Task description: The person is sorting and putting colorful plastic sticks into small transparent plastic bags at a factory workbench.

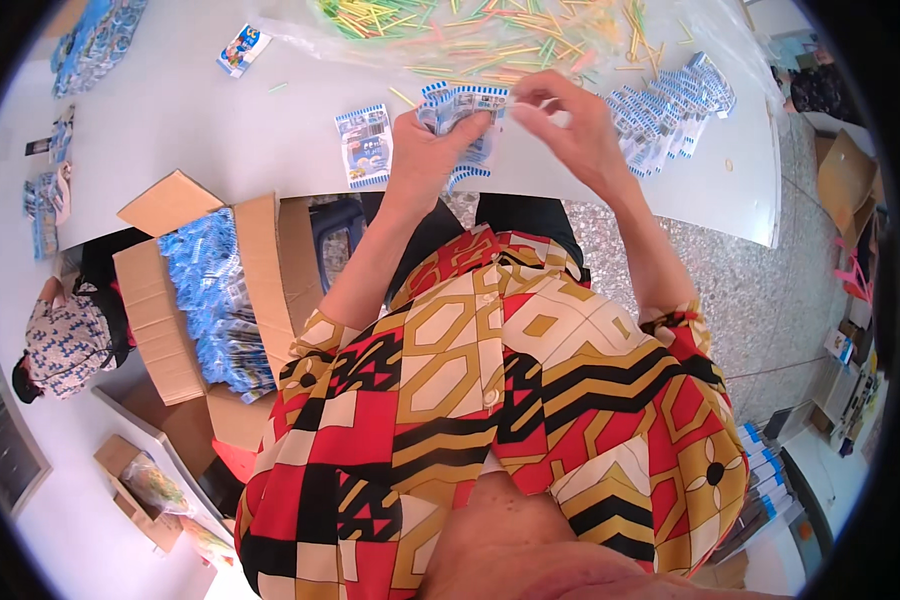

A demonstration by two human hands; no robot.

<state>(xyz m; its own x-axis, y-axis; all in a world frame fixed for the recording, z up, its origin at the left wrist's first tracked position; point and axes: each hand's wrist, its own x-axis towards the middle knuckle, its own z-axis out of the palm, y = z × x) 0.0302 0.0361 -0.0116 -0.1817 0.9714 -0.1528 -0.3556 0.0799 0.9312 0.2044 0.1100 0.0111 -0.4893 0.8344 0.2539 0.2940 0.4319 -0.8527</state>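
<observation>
Over the table's near edge, my left hand [432,150] grips several small blue-and-white packets [475,100], its thumb lying across their front. Just to the right is my right hand [575,125], its fingers bent and its thumb and fingertips close together at the packets' upper right corner. Whether something thin is between those fingertips is too small to make out. One flat packet [363,147] of the same kind lies on the table left of my left hand. Beyond my right wrist, a fanned row of packets [660,115] rests on the tabletop.
Many coloured thin sticks [530,40] lie on clear plastic across the white table [210,130]. An open cardboard box [160,310] full of blue packets stands at lower left. A single packet [243,50] lies farther back. Another person [70,335] sits at far left.
</observation>
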